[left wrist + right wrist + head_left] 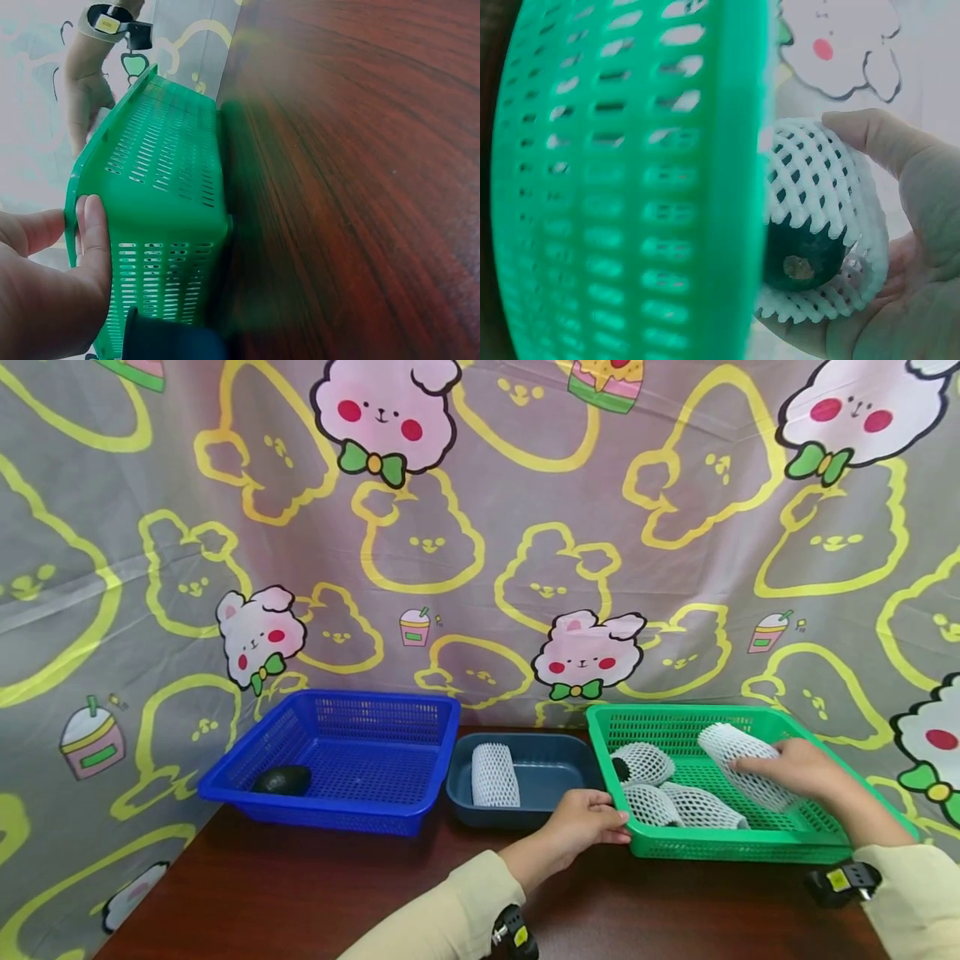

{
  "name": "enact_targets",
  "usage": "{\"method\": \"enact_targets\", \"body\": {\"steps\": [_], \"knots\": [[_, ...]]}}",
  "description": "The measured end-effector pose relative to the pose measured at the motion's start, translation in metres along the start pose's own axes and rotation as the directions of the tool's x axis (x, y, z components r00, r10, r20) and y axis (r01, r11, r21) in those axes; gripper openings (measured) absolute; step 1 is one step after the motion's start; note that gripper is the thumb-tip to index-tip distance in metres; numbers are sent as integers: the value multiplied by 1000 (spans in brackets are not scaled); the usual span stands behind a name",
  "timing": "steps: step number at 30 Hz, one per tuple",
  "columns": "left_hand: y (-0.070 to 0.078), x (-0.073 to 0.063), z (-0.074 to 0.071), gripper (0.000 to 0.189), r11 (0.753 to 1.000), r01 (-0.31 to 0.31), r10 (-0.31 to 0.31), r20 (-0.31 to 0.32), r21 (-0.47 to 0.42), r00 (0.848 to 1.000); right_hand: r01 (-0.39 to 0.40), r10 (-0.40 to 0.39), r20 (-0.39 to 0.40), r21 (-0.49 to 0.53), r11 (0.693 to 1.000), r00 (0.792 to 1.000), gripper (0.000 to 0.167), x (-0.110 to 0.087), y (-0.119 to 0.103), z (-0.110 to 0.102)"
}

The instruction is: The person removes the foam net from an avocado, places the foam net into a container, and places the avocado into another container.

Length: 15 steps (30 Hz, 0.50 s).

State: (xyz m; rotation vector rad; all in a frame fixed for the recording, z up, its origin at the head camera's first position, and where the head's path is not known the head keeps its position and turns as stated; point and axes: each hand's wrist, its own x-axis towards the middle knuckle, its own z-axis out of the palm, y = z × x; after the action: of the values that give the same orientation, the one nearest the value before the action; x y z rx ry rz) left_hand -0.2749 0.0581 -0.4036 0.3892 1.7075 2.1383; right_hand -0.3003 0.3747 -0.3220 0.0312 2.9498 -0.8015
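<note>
Your right hand (806,770) grips the net-sleeved fruit (757,789) over the green basket (735,848), thumb and fingers around its netting; your left hand (581,825), left of the fruit, pinches the basket's rim.

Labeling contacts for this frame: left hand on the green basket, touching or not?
Touching. The left wrist view shows it: the left hand pinches the rim of the green basket, thumb on one side, fingers on the other.
</note>
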Motion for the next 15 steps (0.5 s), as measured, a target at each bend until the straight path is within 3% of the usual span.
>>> {"method": "enact_targets", "body": {"steps": [7, 15], "knots": [[0, 1, -3, 24, 1000, 17, -17, 13, 6, 1000, 60, -59, -59, 30, 998, 997, 65, -12, -26, 3], [2, 0, -5, 25, 999, 34, -34, 32, 11, 999, 117, -111, -107, 47, 992, 988, 71, -25, -54, 5]]}}
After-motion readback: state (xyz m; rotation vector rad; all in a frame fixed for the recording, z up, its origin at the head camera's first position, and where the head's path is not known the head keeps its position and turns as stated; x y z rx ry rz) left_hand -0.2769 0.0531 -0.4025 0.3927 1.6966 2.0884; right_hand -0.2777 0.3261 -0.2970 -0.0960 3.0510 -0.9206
